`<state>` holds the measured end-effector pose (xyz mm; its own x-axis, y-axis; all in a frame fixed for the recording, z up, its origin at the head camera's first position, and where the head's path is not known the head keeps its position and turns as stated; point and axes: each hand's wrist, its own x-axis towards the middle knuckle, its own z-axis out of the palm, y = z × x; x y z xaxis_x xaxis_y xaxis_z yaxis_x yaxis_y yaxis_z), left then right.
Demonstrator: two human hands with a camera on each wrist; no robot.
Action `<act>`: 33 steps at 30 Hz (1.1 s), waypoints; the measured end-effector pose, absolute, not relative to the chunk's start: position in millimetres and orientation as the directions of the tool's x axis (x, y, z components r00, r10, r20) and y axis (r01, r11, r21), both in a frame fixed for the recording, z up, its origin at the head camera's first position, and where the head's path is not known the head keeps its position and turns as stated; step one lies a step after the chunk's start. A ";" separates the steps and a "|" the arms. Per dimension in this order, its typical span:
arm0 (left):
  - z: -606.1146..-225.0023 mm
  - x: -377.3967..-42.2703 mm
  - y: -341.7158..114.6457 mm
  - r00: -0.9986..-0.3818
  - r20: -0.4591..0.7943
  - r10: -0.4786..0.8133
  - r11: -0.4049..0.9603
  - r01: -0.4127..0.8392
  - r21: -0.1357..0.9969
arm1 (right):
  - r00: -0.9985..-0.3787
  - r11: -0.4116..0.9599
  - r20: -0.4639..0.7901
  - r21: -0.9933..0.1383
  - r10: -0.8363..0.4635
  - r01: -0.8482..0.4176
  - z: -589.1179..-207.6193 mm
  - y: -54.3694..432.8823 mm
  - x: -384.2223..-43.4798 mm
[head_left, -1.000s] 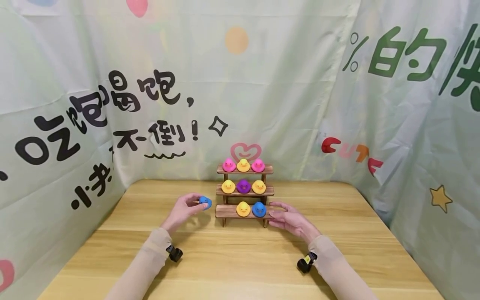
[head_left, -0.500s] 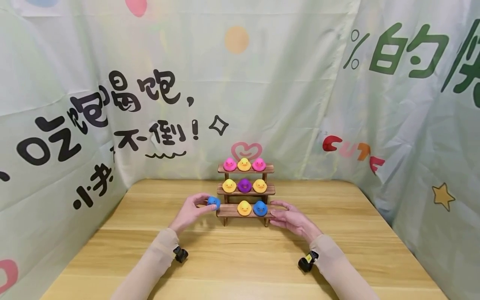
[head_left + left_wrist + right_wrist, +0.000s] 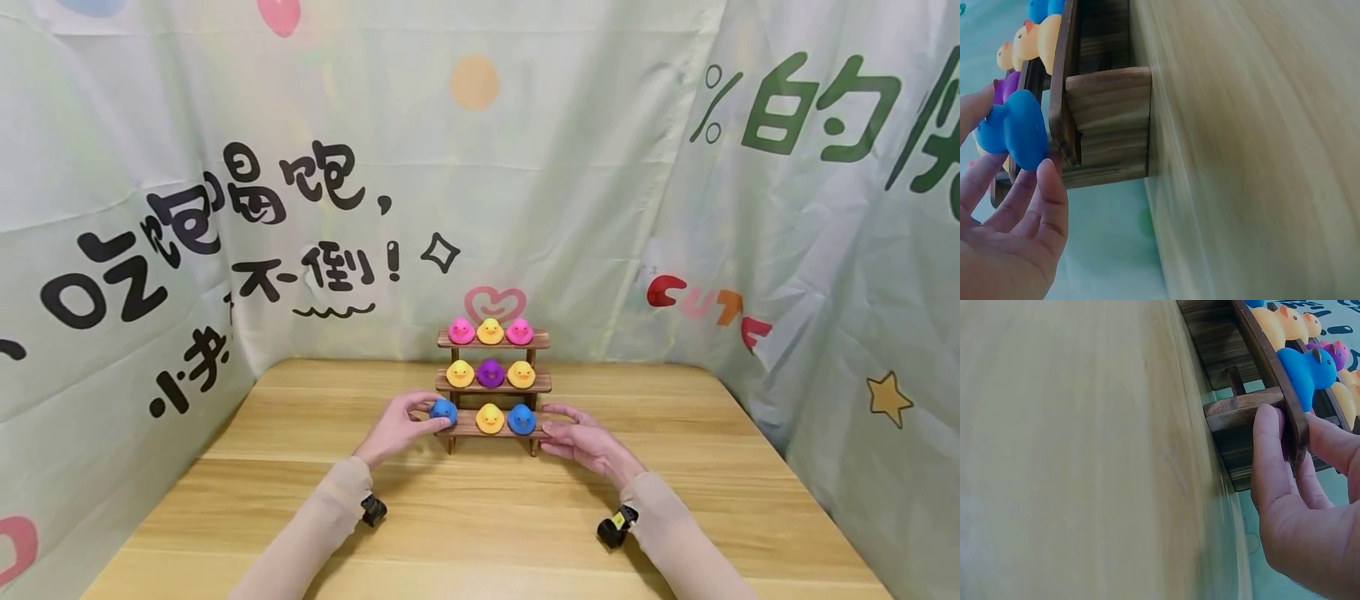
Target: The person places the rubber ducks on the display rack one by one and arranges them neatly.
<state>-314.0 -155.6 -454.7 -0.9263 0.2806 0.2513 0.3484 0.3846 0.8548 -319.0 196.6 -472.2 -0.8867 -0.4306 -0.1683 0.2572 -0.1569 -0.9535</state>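
Observation:
My left hand (image 3: pixel 396 429) pinches a blue rubber duck (image 3: pixel 444 412) at the left end of the bottom shelf of a three-tier wooden stand (image 3: pixel 467 424). Seen from the left wrist, this duck (image 3: pixel 1025 130) sits between thumb and fingertips, right beside the shelf's edge. On that same shelf are a yellow duck (image 3: pixel 490 419) and a second blue duck (image 3: pixel 521 419). My right hand (image 3: pixel 588 443) grips the shelf's right end; in the right wrist view its fingers (image 3: pixel 1267 447) reach under and over the board, close to the second blue duck (image 3: pixel 1300 375).
The middle shelf carries a purple duck (image 3: pixel 491 373) between two yellow ones. Up top, a yellow duck (image 3: pixel 491 331) stands between two pink ones. A light wood table (image 3: pixel 480 517) lies under the stand, and a printed curtain (image 3: pixel 570 208) hangs behind it.
My left hand has carried the blue duck rightward from beside the stand to the left end of the bottom shelf. The right hand keeps its hold on the shelf's right end.

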 end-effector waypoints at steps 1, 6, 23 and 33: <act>-454.7 -314.2 -154.2 -0.922 0.259 0.289 0.385 0.359 0.850 | -0.886 -0.158 -0.165 -0.954 -0.433 0.255 -472.3 197.0 -318.8; -455.7 -312.5 -147.3 -0.894 0.297 0.335 0.418 0.423 0.804 | -0.884 -0.164 -0.163 -0.952 -0.438 0.257 -471.5 197.3 -316.5; -460.7 -314.9 -136.4 -0.850 0.332 0.409 0.507 0.514 0.692 | -0.888 -0.163 -0.159 -0.954 -0.432 0.250 -469.5 197.0 -317.8; -459.7 -312.6 -133.0 -0.871 0.313 0.379 0.528 0.482 0.700 | -0.883 -0.162 -0.155 -0.955 -0.442 0.249 -471.1 197.8 -318.3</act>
<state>-312.6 -133.0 -459.7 -0.8706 0.3792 0.3133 0.4817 0.5279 0.6995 -318.3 197.8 -471.1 -0.8833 -0.4425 -0.1548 0.2487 -0.1624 -0.9549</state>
